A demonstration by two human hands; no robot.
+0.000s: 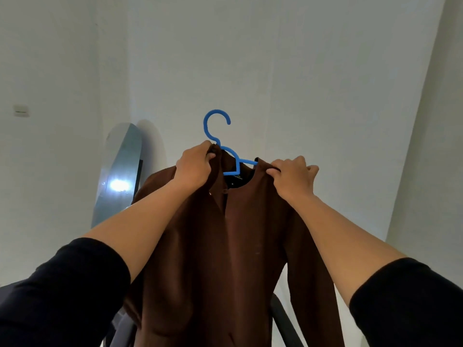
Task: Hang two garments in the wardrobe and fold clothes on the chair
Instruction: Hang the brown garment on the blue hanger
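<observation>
Brown garment point(235, 246), one, on one blue hanger point(220, 144) mid-frame; my left hand point(195, 169) and right hand point(293, 179) each pinch its shoulders.

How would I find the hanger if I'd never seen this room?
Look at the white wall, then down to the brown shirt held up in front of it. The hanger pokes out of its collar between the left hand and right hand: the only bright blue thing, with a curled hook.

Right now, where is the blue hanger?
In the head view, the blue hanger sits mid-frame inside the neck of the brown garment, its hook poking up against the white wall, between the left hand and the right hand.
</observation>
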